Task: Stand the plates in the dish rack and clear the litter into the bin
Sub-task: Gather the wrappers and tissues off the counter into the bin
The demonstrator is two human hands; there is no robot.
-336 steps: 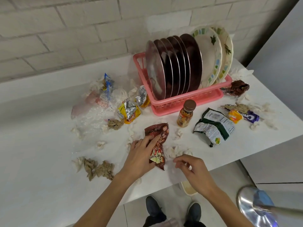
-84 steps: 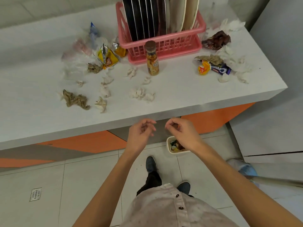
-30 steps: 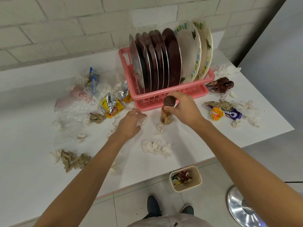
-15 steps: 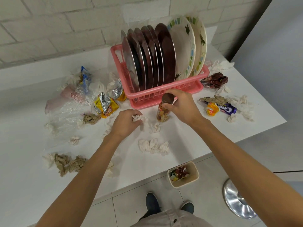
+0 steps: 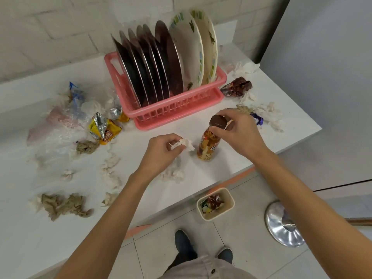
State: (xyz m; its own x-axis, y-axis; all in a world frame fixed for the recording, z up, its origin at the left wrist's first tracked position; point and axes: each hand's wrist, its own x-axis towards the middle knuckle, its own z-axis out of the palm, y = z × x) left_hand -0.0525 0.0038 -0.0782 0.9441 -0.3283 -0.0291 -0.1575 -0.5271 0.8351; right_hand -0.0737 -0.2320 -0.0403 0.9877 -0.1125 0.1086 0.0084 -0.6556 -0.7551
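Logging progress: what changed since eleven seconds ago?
The brown wrapper and green packet left the table; the bin now holds wrappers. The left hand took up a tissue wad; the right hand gripped the bottle, drawing it away from the rack. Plates, other litter stayed.

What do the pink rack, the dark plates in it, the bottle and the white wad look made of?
The pink rack: moulded plastic, slightly glossy, slotted walls. The dark plates: probably steel; thin bright rims, mirror-like faces. The bottle, gripped by the right hand: clear plastic or glass, unclear which, brown cap. The white wad, pinched in the left hand: crumpled tissue paper, matte, soft-looking.
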